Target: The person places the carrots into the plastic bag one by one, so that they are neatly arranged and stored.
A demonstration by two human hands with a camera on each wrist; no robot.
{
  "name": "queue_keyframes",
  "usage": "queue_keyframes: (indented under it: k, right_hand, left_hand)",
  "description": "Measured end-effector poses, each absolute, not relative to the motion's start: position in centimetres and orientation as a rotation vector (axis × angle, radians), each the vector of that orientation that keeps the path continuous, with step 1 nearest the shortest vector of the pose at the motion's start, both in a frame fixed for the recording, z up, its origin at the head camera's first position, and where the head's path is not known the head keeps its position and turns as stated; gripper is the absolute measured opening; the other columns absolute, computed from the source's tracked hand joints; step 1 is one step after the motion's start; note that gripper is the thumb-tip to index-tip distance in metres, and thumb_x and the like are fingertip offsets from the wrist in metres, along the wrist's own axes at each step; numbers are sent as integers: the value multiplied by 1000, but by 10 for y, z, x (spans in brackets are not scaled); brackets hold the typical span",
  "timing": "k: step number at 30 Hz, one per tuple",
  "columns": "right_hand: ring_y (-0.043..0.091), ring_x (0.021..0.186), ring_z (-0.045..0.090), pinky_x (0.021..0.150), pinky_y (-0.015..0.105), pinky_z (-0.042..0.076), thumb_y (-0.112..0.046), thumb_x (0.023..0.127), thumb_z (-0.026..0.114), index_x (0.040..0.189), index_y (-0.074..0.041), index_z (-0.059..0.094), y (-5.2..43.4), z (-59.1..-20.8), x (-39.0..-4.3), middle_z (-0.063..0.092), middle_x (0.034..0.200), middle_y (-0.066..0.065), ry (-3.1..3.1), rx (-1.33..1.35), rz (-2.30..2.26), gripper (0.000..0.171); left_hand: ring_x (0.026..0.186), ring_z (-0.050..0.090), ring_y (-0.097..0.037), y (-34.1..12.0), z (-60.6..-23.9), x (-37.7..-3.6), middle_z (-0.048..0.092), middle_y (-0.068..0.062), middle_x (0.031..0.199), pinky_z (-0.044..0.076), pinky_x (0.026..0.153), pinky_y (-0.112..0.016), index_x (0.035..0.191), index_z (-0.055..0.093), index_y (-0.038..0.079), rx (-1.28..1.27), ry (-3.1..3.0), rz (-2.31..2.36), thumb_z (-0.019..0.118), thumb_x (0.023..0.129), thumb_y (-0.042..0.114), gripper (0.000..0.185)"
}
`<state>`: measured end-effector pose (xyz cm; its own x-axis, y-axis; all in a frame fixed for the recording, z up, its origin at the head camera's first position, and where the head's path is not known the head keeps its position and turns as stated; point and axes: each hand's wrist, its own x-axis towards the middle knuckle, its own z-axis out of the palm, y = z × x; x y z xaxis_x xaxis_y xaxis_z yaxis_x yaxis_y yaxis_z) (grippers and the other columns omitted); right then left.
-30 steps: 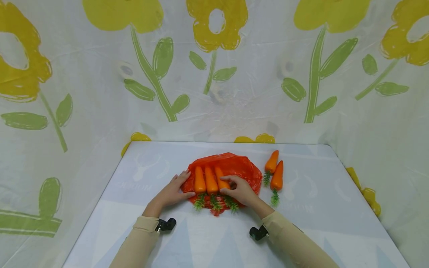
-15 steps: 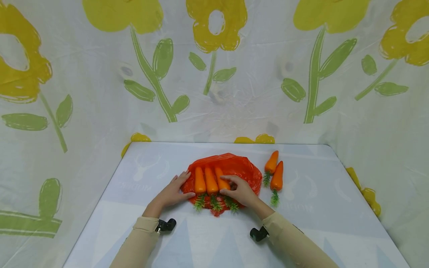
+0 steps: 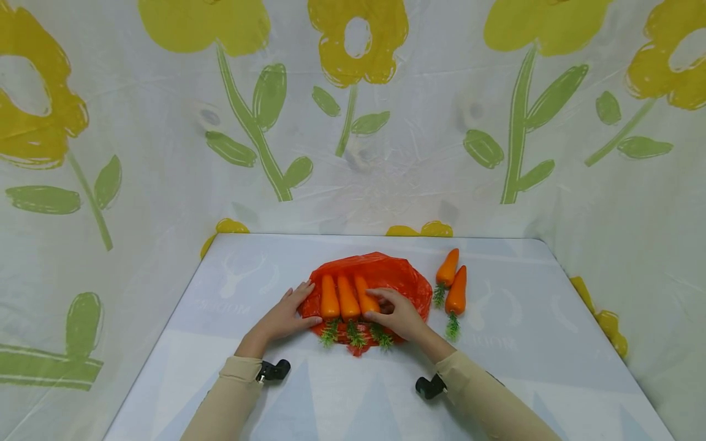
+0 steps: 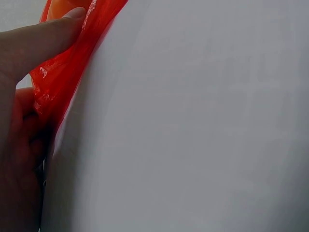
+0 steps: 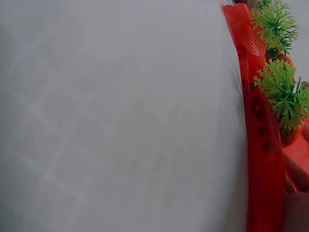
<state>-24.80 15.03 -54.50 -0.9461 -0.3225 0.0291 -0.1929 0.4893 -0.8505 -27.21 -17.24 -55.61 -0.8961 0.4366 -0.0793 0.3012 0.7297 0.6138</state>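
A red plastic bag (image 3: 399,275) lies flattened on the table. Side by side on it are three orange toy carrots with green tops: a left one (image 3: 329,301), a middle one (image 3: 347,303) and a right one (image 3: 361,291). My left hand (image 3: 282,317) rests at the bag's left edge, fingers spread; in the left wrist view its thumb (image 4: 46,41) lies over the red plastic. My right hand (image 3: 399,315) holds the right carrot between thumb and fingers, covering part of it. Leafy tops (image 5: 287,94) show near the bag's edge in the right wrist view.
Two more toy carrots, a farther one (image 3: 447,268) and a nearer one (image 3: 456,294), lie on the table right of the bag. The pale table (image 3: 347,398) meets a flower-printed curtain (image 3: 413,165) at the back and sides.
My right wrist has shifted very slightly to the right. The bag and the carrots look the same as before, and my left hand stays in place.
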Motion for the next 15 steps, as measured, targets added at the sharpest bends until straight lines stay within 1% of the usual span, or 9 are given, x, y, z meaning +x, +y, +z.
queue_keyframes:
  k: [8,10,15]
  right_hand:
    - [20,105,62,91,37,56,-36,91,78,139,-26,64,157,-542,-245,60,138,1,2585,-438,-1475,51]
    - [19,105,63,91,36,56,-36,91,78,139,-25,64,158,-542,-245,60,137,1,2593,-437,-1478,52]
    - [19,101,64,88,33,57,-35,91,78,139,-22,64,163,-544,-245,62,135,3,2621,-475,-1482,52]
  left_hand:
    - [155,17,-35,-173,-556,-272,24,-15,167,13,124,-56,161,29,9,596,2719,915,72,88,60,99]
    - [155,17,-34,-173,-556,-272,23,-14,167,13,125,-55,161,29,10,591,2719,912,72,88,60,99]
    - [155,17,-32,-173,-556,-272,24,-14,167,11,125,-53,161,29,9,610,2718,920,72,89,58,97]
